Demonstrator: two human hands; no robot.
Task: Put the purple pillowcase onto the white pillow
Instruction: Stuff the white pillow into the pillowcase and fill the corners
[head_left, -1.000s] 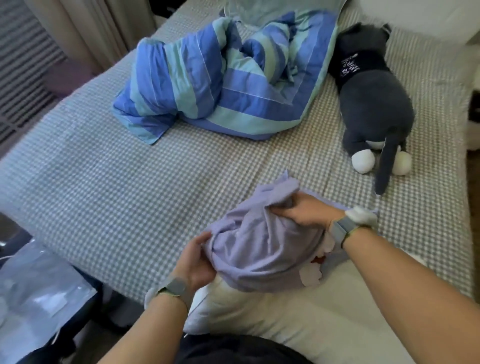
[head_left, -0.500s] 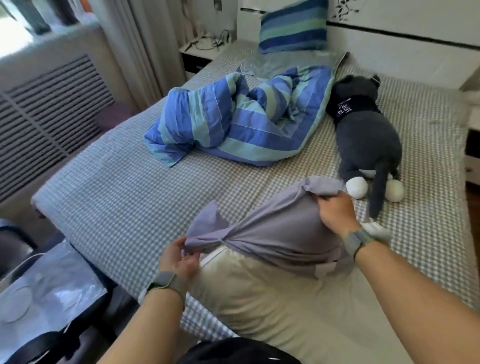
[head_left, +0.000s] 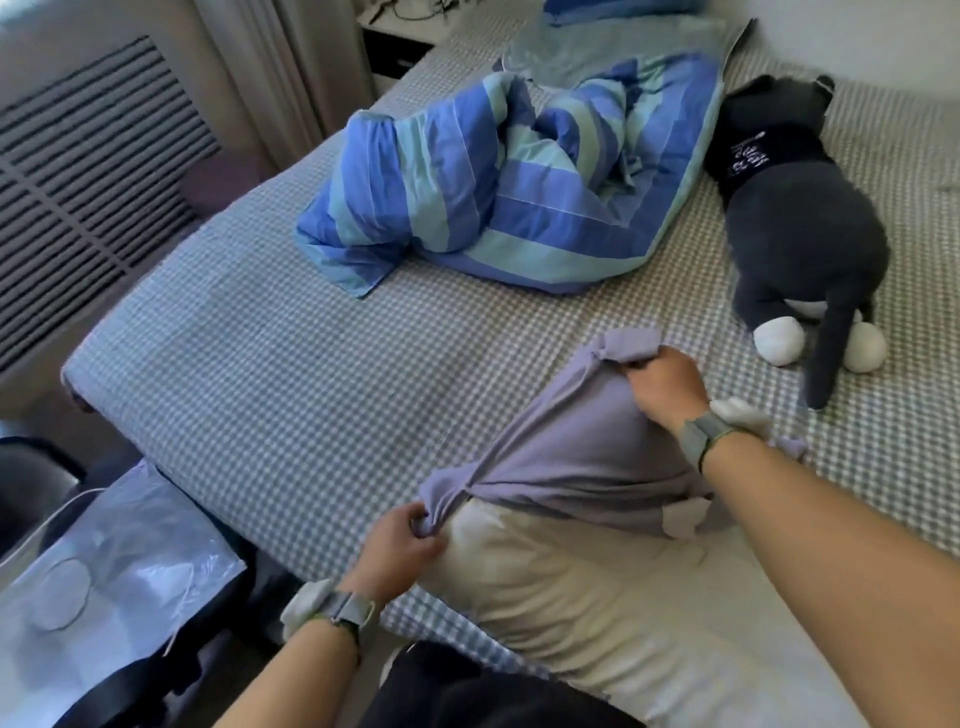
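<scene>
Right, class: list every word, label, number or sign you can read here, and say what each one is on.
White lettering on the dark shirt of the plush cat: too blurred to read.
Pale tag on the purple pillowcase: no print can be made out.
Nothing else shows any writing.

Purple pillowcase (head_left: 571, 457), bunched and stretched taut, covers only the far end of the white pillow (head_left: 597, 613) lying on the bed.

Crumpled blue striped duvet (head_left: 498, 182) beside grey plush cat (head_left: 800, 228) on checked bed sheet (head_left: 311, 374).
</scene>
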